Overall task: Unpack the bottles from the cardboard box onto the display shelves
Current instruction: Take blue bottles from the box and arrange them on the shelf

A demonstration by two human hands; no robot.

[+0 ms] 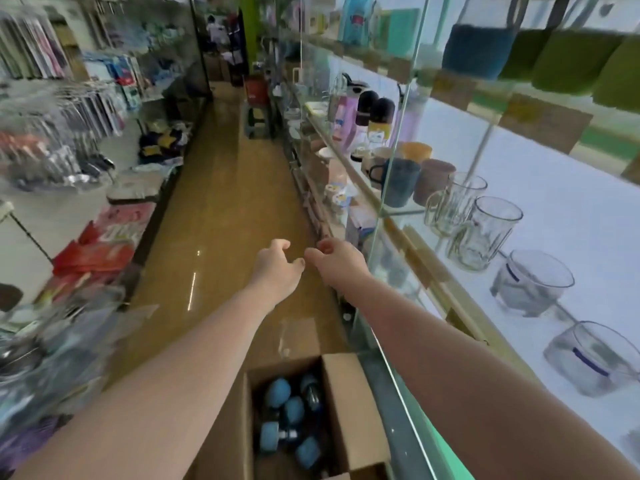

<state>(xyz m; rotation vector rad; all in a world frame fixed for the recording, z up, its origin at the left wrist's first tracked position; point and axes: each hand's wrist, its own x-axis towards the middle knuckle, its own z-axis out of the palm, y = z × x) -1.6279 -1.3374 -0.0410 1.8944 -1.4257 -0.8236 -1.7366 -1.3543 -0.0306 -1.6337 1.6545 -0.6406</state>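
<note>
Both the left hand [277, 265] and right hand [337, 259] reach forward with loosely curled fingers, holding nothing, above the cardboard box [341, 403] of blue-capped bottles [292, 410].

Both arms reach forward; left hand [277, 268] and right hand [334, 259] hang close together, fingers loosely curled, holding nothing.

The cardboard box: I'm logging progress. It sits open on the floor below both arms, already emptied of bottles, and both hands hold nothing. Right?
Not quite. The cardboard box is not emptied: the head view shows several blue-capped bottles still lying inside. The rest stands: it sits open on the floor below both arms, and the left hand and right hand hold nothing.
</note>
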